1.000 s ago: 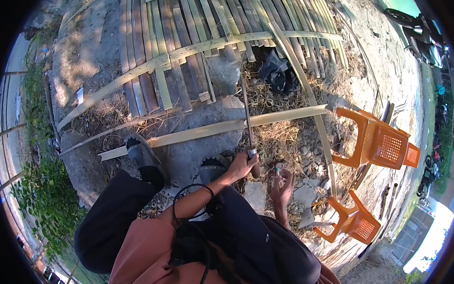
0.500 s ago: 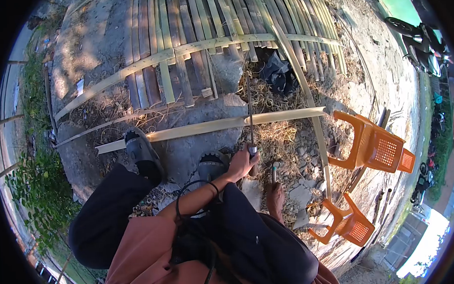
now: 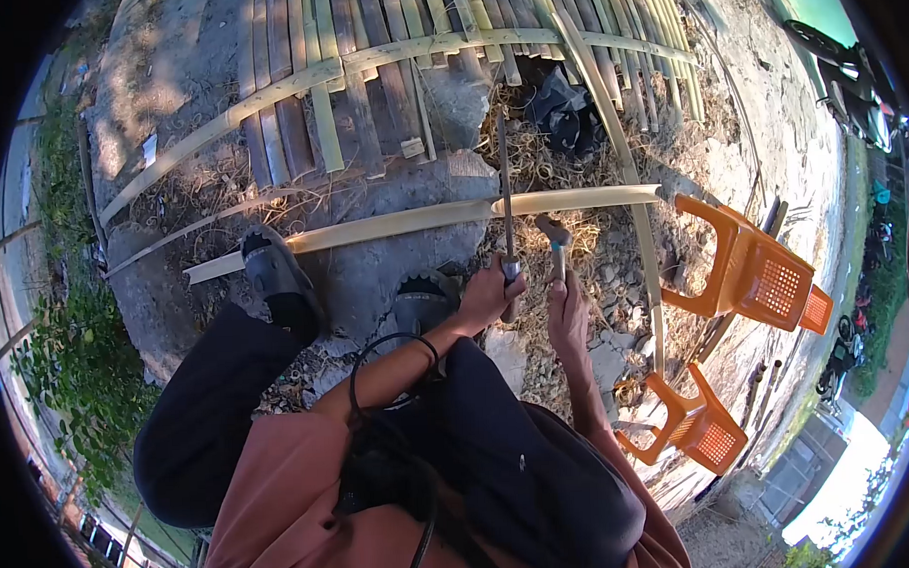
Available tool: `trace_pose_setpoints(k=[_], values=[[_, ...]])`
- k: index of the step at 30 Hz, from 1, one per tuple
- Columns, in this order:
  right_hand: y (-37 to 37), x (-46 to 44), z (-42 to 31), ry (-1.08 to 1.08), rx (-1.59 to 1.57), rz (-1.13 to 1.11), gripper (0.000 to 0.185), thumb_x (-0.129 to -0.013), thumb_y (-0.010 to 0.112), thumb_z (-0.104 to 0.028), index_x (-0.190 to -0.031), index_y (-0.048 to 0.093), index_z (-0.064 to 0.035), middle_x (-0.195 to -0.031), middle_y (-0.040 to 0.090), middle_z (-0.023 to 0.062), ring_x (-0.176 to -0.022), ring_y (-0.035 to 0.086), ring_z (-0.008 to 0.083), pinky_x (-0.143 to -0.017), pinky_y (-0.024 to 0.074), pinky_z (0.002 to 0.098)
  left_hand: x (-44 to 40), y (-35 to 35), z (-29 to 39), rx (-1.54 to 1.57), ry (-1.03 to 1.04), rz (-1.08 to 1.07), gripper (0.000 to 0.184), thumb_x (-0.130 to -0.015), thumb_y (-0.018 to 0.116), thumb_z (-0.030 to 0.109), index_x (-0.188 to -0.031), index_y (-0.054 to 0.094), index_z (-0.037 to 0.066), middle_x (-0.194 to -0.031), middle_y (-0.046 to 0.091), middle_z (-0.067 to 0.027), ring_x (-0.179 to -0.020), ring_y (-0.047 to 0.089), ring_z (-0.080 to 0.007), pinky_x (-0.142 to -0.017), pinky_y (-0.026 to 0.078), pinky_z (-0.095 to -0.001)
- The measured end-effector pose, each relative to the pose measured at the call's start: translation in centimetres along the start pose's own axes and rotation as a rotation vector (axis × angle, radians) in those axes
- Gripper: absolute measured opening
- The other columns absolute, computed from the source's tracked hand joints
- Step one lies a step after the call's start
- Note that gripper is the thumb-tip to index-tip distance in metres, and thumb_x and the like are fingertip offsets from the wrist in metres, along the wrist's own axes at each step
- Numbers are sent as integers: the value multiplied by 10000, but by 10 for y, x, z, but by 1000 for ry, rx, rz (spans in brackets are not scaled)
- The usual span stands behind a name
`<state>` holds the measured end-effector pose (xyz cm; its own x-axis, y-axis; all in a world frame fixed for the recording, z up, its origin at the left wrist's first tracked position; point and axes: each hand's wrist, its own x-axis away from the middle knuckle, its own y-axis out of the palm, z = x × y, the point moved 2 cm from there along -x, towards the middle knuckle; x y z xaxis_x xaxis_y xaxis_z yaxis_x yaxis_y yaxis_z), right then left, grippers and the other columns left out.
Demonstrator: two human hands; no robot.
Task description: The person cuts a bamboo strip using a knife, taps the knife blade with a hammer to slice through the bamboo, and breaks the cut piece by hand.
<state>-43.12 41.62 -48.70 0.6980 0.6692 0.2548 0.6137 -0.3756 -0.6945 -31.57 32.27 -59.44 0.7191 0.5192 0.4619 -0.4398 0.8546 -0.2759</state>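
My left hand (image 3: 487, 301) is closed around the handle of a long machete (image 3: 505, 182), whose narrow blade points away from me. The blade crosses a split bamboo strip (image 3: 402, 224) lying sideways on the ground. To the right, my right hand (image 3: 568, 305) grips a hammer (image 3: 555, 238) by its handle, the head just below the strip and apart from the blade. My shod left foot (image 3: 267, 260) rests by the strip's left part, and my other shoe (image 3: 422, 300) is beside my left hand.
Ahead lies a row of bamboo slats (image 3: 367, 67) crossed by a curved bamboo strip (image 3: 268, 90). A black plastic bag (image 3: 562, 110) sits among shavings. Two orange plastic chairs (image 3: 765, 283) lie to the right, near a long upright strip (image 3: 637, 218). Broken concrete (image 3: 393, 256) covers the ground.
My right hand has moved forward with the hammer, bringing its head up close to the bamboo strip. My left hand keeps its hold on the machete. The view has tilted slightly.
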Motion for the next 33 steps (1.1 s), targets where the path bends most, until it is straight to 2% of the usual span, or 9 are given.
trace_pose_setpoints(k=[1, 5, 7, 15, 17, 24, 26, 32, 33], values=[[3, -9, -6, -112, 28, -35, 256, -1051, 447, -236, -1037, 554, -3, -644, 526, 149, -512, 494, 297, -527, 396, 430, -1, -1, 1, 10, -4, -9, 615, -961, 575, 489, -1203, 451, -63, -764, 670, -256, -797, 675, -470, -752, 533, -549], [22, -26, 4, -140, 44, -32, 221, -1054, 434, -202, -1036, 525, -1, -627, 515, 177, -521, 506, 350, -521, 385, 461, 1, -3, 3, 74, -59, -33, 594, -954, 590, 464, -1189, 445, -62, -770, 672, -255, -806, 678, -463, -756, 532, -540], [25, -32, 4, -153, 89, -95, 226, -1053, 442, -210, -1014, 498, 5, -640, 514, 212, -528, 511, 395, -518, 373, 487, 1, -3, 4, 70, -12, 6, 559, -940, 618, 424, -1175, 448, -55, -784, 674, -256, -821, 680, -462, -756, 532, -528], [28, -37, 7, -122, 104, -94, 237, -1057, 443, -229, -952, 472, -19, -632, 504, 218, -525, 524, 397, -507, 375, 482, 1, -2, 15, 179, 10, 23, 522, -924, 656, 356, -1181, 446, -48, -852, 688, -256, -848, 680, -470, -780, 528, -527], [29, -38, 7, -150, 111, -110, 247, -1065, 431, -271, -989, 471, -39, -615, 554, 237, -556, 582, 452, -497, 414, 523, 2, -2, 17, 199, 21, 27, 520, -928, 652, 354, -1183, 446, -50, -863, 692, -252, -855, 679, -471, -788, 527, -524], [31, -41, 2, -146, 118, -141, 231, -1059, 447, -255, -1002, 482, -34, -619, 560, 231, -556, 590, 445, -492, 422, 512, -1, -6, 10, 156, -21, -8, 500, -951, 628, 360, -1191, 450, -41, -831, 691, -237, -856, 695, -431, -787, 532, -505], [27, -35, -5, -281, 107, -58, 206, -1056, 448, -231, -1022, 491, -32, -622, 570, 228, -553, 594, 444, -484, 424, 509, 1, -7, 10, 147, -41, -8, 504, -952, 627, 371, -1194, 452, -36, -810, 689, -236, -843, 700, -420, -782, 535, -503], [29, -34, 0, -209, 181, -111, 193, -1050, 455, -214, -1012, 493, -29, -617, 574, 223, -554, 603, 444, -475, 435, 504, 2, -9, 12, 235, -66, -56, 568, -939, 638, 459, -1185, 463, -23, -819, 684, -249, -844, 699, -424, -773, 542, -507], [30, -35, -1, -198, 199, -130, 194, -1048, 459, -214, -1003, 492, -28, -615, 573, 221, -556, 606, 445, -474, 438, 500, -1, -7, 8, 183, -14, -16, 560, -943, 633, 456, -1188, 464, -19, -823, 684, -250, -843, 697, -429, -768, 542, -509]])
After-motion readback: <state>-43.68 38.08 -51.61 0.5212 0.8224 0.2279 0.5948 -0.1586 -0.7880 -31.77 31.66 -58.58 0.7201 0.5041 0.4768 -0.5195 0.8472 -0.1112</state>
